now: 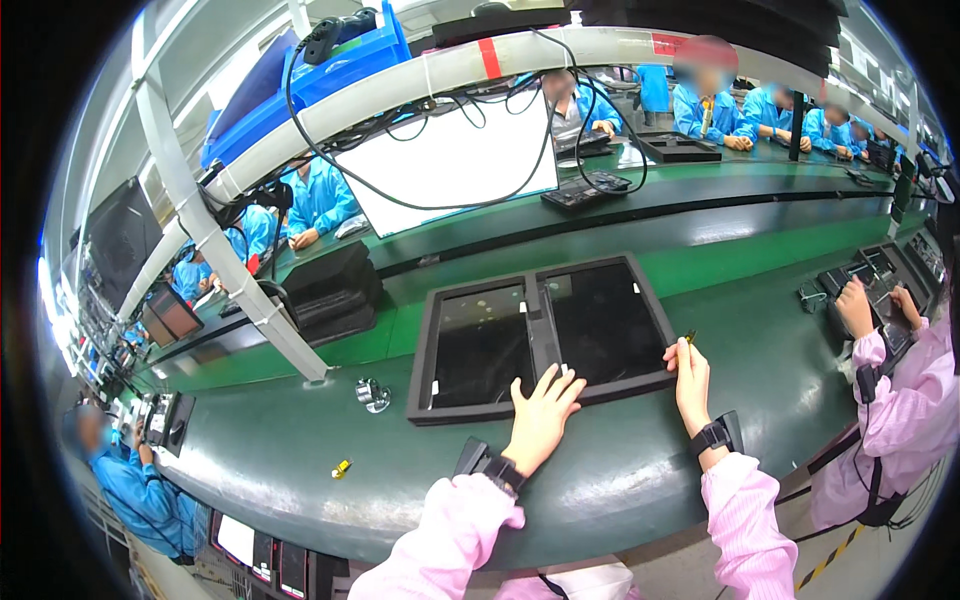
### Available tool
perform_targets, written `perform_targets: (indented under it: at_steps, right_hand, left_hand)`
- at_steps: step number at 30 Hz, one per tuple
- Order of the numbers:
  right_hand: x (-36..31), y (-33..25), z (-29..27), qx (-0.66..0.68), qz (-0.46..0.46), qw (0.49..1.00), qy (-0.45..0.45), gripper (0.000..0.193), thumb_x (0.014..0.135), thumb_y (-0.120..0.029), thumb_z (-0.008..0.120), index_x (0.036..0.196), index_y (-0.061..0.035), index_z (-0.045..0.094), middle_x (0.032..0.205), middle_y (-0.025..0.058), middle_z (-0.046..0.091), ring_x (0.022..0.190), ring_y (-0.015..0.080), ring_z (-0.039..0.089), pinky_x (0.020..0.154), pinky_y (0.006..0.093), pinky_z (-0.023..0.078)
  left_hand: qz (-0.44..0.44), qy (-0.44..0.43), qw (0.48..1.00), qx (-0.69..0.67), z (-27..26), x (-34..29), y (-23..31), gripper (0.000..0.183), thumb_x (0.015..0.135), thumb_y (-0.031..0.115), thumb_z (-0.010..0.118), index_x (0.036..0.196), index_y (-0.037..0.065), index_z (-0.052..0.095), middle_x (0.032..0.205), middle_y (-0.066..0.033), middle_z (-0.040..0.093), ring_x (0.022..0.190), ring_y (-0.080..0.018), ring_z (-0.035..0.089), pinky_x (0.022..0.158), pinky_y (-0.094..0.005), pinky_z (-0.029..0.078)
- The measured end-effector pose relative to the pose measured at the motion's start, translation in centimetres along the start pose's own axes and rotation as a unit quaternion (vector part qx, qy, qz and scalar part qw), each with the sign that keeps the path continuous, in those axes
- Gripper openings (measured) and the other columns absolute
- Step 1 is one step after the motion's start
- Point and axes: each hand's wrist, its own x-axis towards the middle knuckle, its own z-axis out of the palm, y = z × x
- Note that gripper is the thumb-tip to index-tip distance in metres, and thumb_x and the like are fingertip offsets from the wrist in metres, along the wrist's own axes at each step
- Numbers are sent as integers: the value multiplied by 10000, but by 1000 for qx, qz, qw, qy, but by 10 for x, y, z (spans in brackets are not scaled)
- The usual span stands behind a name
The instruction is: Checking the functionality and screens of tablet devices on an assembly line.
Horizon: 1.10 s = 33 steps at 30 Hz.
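Observation:
A black tray (536, 357) with two compartments lies on the green workbench. Each compartment holds a dark, glossy flat panel, one on the left (482, 340) and one on the right (610, 325); small white tabs show at their edges. My left hand (541, 420) is open, fingers spread, over the tray's near edge by the middle divider. Beside the tray's near right corner, my right hand (690, 385) pinches a small dark and yellowish piece (691, 337) between thumb and fingers. Its kind is too small to tell.
A shiny metal object (372, 395) and a small yellow item (342, 469) lie left of the tray. Black foam pads (325, 290) are stacked behind a pale post (265, 310). At right, a co-worker's pink-sleeved arms (880, 365) work over dark trays.

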Motion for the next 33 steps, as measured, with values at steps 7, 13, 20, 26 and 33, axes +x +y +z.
perform_targets:
  at_steps: [7,13,20,26,33]
  right_hand:
    - [-15,4,24,-13,-25,999,19,314,966,-216,423,863,4,621,709,61,614,676,139,562,650,281,426]
    - [-12,5,26,-87,-29,995,-31,261,941,-166,433,849,3,610,724,100,608,683,224,590,645,319,443]
    - [-2,13,28,-104,-18,994,-36,268,937,-178,439,836,2,610,658,83,589,605,191,566,582,307,423]
    - [0,16,27,-91,-24,995,-43,297,948,-206,445,824,5,612,649,63,591,608,133,538,575,277,405]
    - [1,19,26,-98,-59,992,-45,316,958,-224,432,827,3,608,654,47,566,618,118,513,582,271,392]
  left_hand:
    - [-14,-16,1000,-4,41,73,-58,391,860,301,568,1239,230,505,1311,31,472,1274,-182,372,895,-675,277]
    - [-41,-25,999,-23,80,126,-99,385,854,300,575,1230,239,514,1300,31,483,1278,-182,368,928,-710,228]
    - [-62,-70,981,-167,73,122,-122,551,900,438,493,1363,157,389,1435,-77,358,1369,-254,241,1021,-646,134]
    - [-138,101,983,71,-3,53,-146,518,684,224,701,1145,80,513,1138,-86,550,1084,-252,508,882,-447,376]
    - [-297,-50,951,70,-107,-91,-230,830,595,227,813,1295,70,396,1263,-113,497,1210,-293,437,961,-458,366]
